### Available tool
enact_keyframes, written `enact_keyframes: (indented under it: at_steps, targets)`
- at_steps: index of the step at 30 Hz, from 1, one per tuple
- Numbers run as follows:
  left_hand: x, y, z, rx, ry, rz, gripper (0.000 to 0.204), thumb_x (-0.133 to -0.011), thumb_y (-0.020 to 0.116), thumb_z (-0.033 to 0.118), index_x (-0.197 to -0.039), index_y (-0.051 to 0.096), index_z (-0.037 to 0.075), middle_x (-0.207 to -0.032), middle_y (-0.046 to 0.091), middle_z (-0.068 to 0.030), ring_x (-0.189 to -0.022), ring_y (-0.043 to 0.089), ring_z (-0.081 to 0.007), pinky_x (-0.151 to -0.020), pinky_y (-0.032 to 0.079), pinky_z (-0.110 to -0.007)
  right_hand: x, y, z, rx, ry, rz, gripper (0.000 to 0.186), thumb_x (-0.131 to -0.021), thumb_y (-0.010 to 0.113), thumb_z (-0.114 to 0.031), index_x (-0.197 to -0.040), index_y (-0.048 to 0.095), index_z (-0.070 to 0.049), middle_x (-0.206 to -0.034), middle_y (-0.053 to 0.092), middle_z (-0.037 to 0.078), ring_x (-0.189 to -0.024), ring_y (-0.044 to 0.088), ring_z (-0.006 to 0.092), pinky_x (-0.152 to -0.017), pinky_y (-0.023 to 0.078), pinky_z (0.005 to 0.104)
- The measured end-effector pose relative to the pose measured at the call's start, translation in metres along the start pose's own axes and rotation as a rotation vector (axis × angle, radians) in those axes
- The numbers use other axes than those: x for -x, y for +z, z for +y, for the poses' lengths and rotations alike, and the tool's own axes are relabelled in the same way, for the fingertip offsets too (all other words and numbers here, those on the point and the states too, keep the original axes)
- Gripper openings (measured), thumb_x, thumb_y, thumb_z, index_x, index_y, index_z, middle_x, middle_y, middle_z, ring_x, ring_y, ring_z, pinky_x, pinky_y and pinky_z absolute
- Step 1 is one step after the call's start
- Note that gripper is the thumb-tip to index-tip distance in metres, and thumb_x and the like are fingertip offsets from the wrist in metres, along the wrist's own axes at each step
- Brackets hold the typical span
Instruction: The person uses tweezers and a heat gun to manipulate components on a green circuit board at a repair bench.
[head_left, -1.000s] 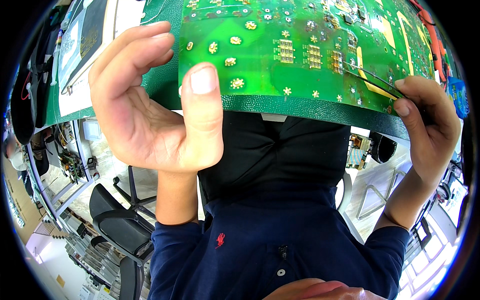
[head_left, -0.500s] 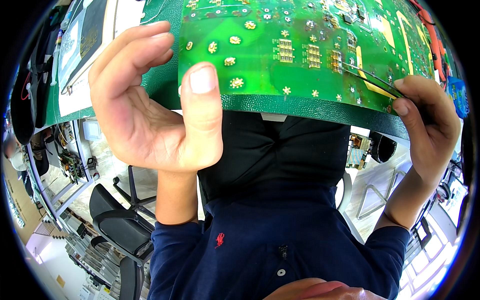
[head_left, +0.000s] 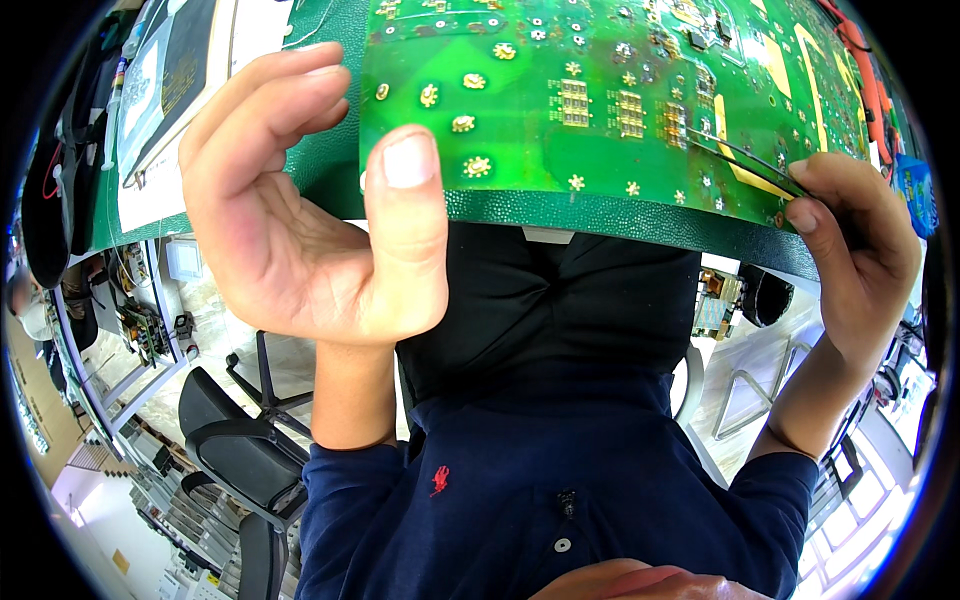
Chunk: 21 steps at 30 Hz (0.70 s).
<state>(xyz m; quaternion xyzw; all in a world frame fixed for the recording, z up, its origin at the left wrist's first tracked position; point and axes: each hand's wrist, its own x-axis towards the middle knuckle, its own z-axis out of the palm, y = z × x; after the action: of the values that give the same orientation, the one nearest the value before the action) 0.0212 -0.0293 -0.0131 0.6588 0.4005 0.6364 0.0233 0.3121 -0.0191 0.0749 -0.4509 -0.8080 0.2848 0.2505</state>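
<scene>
A large green circuit board (head_left: 520,150) lies at the near edge of a dark green mat (head_left: 620,212). My right hand (head_left: 855,240) pinches a pair of thin metal tweezers (head_left: 755,163) between thumb and fingers. Their tips reach a small block of gold contacts (head_left: 676,125) on the board; whether they grip a part there is too small to tell. At the board's left corner, my left hand (head_left: 300,220) is raised with its palm showing. Its fingers are bent and its thumb stands apart, with nothing visible between them.
Beyond my left hand, a dark framed panel (head_left: 180,90) rests on a white sheet (head_left: 245,45). Red-orange cables or handles (head_left: 872,90) and a blue packet (head_left: 915,190) lie beyond the board's right side. A black office chair (head_left: 240,440) stands behind at the left.
The board and my left hand have shifted very slightly to the right. My right hand keeps its place, with the tweezers still at the same block of contacts.
</scene>
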Motion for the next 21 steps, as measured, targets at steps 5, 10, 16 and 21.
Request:
enact_keyframes:
  at_steps: [5,10,16,21]
  targets:
    - [0.0001,-0.0006,0.0002,0.0,-0.004,-0.004,0.028,-0.082,0.059,0.005,-0.105,0.051,-0.008,-0.108,0.056,-0.024,-0.093,0.06,-0.0207,-0.082,0.05,-0.027,0.0,0.0006,-0.0005,-0.016,0.01,0.008,0.017,-0.081,0.064,0.004,-0.098,0.06,0.006,-0.095,0.061,0.009,-0.084,0.057,0.0121,-0.074,0.045,0.0222]
    - [-0.0001,0.0,-0.0003,0.003,-0.002,-0.003,0.028,-0.081,0.059,0.005,-0.105,0.051,-0.008,-0.108,0.056,-0.0242,-0.093,0.06,-0.0209,-0.082,0.05,-0.027,0.0003,-0.0002,0.0008,-0.012,0.012,0.007,0.018,-0.081,0.064,0.003,-0.099,0.06,0.005,-0.095,0.061,0.009,-0.084,0.057,0.0115,-0.074,0.045,0.0217]
    - [-0.0008,0.0001,-0.0001,-0.002,0.003,-0.004,0.028,-0.081,0.059,0.005,-0.105,0.051,-0.008,-0.108,0.055,-0.0246,-0.093,0.059,-0.0213,-0.082,0.049,-0.027,-0.0005,0.0004,0.0012,-0.03,0.009,0.015,0.018,-0.082,0.064,0.002,-0.099,0.059,0.005,-0.096,0.061,0.008,-0.084,0.056,0.011,-0.075,0.045,0.0214]
    - [0.0005,-0.0022,-0.0001,-0.017,0.001,-0.008,0.028,-0.082,0.059,0.005,-0.105,0.051,-0.008,-0.107,0.055,-0.0245,-0.093,0.059,-0.0214,-0.081,0.049,-0.028,-0.0012,0.0027,0.0017,-0.033,-0.003,0.015,0.019,-0.082,0.064,0.002,-0.1,0.059,0.006,-0.095,0.061,0.008,-0.084,0.057,0.0109,-0.075,0.045,0.0214]
